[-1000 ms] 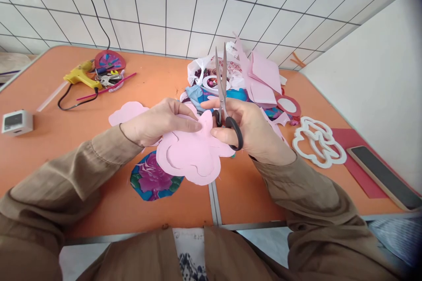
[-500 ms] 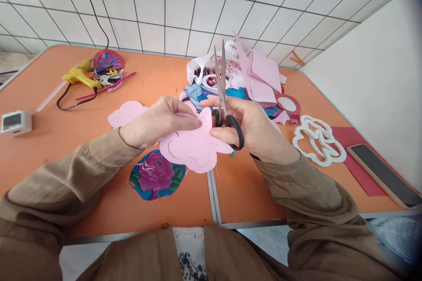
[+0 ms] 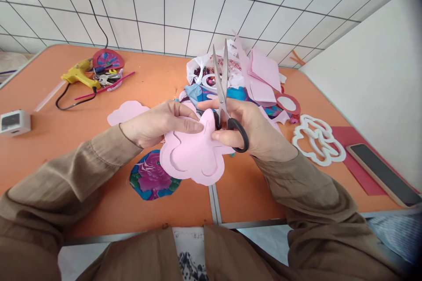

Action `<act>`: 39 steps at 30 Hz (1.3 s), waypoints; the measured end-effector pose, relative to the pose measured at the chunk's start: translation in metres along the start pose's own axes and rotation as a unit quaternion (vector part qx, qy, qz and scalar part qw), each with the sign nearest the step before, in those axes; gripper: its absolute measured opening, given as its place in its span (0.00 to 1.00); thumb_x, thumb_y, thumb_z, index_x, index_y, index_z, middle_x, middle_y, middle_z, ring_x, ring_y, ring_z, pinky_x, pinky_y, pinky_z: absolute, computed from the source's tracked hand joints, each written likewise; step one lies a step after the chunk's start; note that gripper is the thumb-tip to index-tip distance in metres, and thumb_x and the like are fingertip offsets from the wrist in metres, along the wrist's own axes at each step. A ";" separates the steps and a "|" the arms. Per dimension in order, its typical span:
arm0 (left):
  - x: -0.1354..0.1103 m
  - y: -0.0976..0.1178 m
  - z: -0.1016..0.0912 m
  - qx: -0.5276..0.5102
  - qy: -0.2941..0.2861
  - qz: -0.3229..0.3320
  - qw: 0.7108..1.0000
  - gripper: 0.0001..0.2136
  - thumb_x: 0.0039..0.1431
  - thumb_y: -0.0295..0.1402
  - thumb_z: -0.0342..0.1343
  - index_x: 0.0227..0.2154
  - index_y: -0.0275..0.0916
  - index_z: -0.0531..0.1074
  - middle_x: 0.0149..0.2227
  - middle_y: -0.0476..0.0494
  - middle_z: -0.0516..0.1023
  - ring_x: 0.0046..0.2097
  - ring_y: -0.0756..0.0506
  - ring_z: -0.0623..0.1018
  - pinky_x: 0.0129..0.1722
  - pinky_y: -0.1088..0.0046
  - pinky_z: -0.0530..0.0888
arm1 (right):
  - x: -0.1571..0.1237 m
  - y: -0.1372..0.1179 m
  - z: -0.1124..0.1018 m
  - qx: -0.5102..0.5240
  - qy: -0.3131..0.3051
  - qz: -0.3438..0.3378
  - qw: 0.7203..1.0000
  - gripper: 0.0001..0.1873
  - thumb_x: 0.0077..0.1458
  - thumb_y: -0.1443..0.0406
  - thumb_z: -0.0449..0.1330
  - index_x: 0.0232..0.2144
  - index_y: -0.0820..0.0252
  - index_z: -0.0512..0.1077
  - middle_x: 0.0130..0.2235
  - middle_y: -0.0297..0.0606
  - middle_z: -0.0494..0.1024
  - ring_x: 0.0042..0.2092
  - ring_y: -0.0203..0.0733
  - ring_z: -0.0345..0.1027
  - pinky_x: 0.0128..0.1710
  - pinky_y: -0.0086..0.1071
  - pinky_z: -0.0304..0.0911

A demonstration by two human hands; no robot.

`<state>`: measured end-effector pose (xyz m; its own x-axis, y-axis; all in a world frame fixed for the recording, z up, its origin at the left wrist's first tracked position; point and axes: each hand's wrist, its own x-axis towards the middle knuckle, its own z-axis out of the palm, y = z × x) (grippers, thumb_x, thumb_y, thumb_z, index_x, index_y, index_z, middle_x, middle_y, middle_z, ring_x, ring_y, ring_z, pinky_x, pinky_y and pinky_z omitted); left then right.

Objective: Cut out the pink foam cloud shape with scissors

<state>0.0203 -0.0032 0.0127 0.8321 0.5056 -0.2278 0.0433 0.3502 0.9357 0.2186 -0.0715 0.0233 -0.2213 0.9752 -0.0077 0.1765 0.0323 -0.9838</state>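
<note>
My left hand (image 3: 166,123) pinches a pink cloud-shaped sheet (image 3: 193,153), which looks like paper or thin foam and has a curved line drawn inside its edge. My right hand (image 3: 250,127) holds a pair of scissors (image 3: 221,83) by the black handles, blades pointing up and slightly apart. The right thumb also rests against the sheet's right side. Under the left wrist lies another pink cloud-shaped piece (image 3: 127,112). A fabric cutout with a purple rose (image 3: 154,180) lies on the table just below the held sheet, partly covered by it.
Left on the orange table (image 3: 108,210) are a yellow glue gun (image 3: 81,75), keys (image 3: 108,79) and a white box (image 3: 16,122). Behind my hands sit a plastic bag (image 3: 194,68), fabric and folded pink sheets (image 3: 265,70). White cloud-shaped frames (image 3: 318,140) and a phone (image 3: 382,173) lie right.
The pink sheet has tilted, so more of its face and drawn line shows, and its lower edge hangs lower. The scissors' blades have spread a little wider.
</note>
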 end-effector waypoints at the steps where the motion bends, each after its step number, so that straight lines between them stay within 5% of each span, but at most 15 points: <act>1: 0.000 0.000 0.000 -0.003 -0.004 -0.002 1.000 0.08 0.49 0.33 0.68 0.19 0.37 0.78 0.20 0.47 0.73 0.21 0.52 0.69 0.19 0.76 0.66 | 0.000 -0.001 0.000 0.001 -0.003 0.002 1.000 0.19 0.42 0.70 0.64 0.39 0.51 0.76 0.24 0.24 0.67 0.25 0.31 0.60 0.25 0.28 0.59; 11: 0.001 -0.002 0.000 -0.008 0.028 0.004 1.000 0.09 0.45 0.32 0.70 0.20 0.35 0.77 0.20 0.48 0.73 0.21 0.53 0.70 0.19 0.77 0.65 | 0.004 0.006 -0.002 0.014 -0.008 -0.003 1.000 0.21 0.42 0.65 0.67 0.43 0.52 0.75 0.27 0.27 0.71 0.26 0.32 0.61 0.24 0.27 0.60; 15: 0.002 0.000 -0.001 0.006 0.128 0.045 0.991 0.09 0.44 0.33 0.69 0.20 0.34 0.77 0.20 0.46 0.74 0.21 0.51 0.71 0.19 0.76 0.66 | 0.003 0.003 -0.006 -0.050 0.104 -0.065 0.991 0.21 0.43 0.60 0.71 0.42 0.54 0.75 0.29 0.31 0.73 0.29 0.37 0.67 0.28 0.32 0.66; 18: 0.002 0.002 -0.005 0.005 0.214 0.093 0.972 0.10 0.47 0.35 0.67 0.20 0.34 0.77 0.21 0.44 0.76 0.22 0.50 0.73 0.21 0.76 0.68 | -0.009 -0.007 -0.009 -0.147 0.215 -0.132 0.956 0.20 0.46 0.59 0.72 0.42 0.54 0.77 0.29 0.34 0.75 0.31 0.41 0.69 0.33 0.36 0.68; 20: 0.003 0.003 -0.007 0.000 0.267 0.127 0.955 0.11 0.47 0.35 0.67 0.18 0.34 0.75 0.20 0.46 0.74 0.22 0.51 0.71 0.21 0.77 0.66 | -0.019 -0.013 -0.008 -0.124 0.167 -0.132 0.969 0.19 0.52 0.52 0.68 0.43 0.54 0.77 0.25 0.35 0.75 0.26 0.40 0.67 0.28 0.37 0.66; 24: 0.003 0.004 -0.009 -0.028 0.325 0.183 0.927 0.12 0.45 0.38 0.68 0.19 0.35 0.75 0.20 0.48 0.74 0.22 0.53 0.69 0.21 0.77 0.64 | -0.030 -0.011 0.002 -0.094 -0.040 -0.080 0.992 0.28 0.49 0.44 0.66 0.41 0.60 0.78 0.24 0.37 0.76 0.24 0.40 0.68 0.23 0.34 0.63; 27: 0.001 0.004 -0.008 -0.060 0.333 0.200 0.920 0.11 0.45 0.38 0.68 0.21 0.35 0.77 0.22 0.48 0.76 0.24 0.52 0.71 0.23 0.77 0.65 | -0.025 -0.001 0.008 -0.138 -0.065 -0.062 0.986 0.27 0.52 0.45 0.65 0.42 0.62 0.78 0.23 0.35 0.73 0.23 0.36 0.64 0.23 0.31 0.61; 39: 0.000 0.002 -0.004 -0.091 0.329 0.223 0.913 0.10 0.49 0.36 0.67 0.21 0.35 0.77 0.21 0.49 0.74 0.24 0.53 0.70 0.23 0.78 0.66 | -0.012 0.001 0.006 -0.048 -0.069 0.036 0.996 0.32 0.51 0.41 0.63 0.42 0.63 0.77 0.22 0.36 0.73 0.22 0.36 0.66 0.23 0.31 0.66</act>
<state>0.0178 0.0003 0.0135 0.2306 0.9730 -0.0036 -0.3615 0.0891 0.9281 0.2155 -0.0840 0.0214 -0.3326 0.9368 -0.1087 0.2858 -0.0097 -0.9582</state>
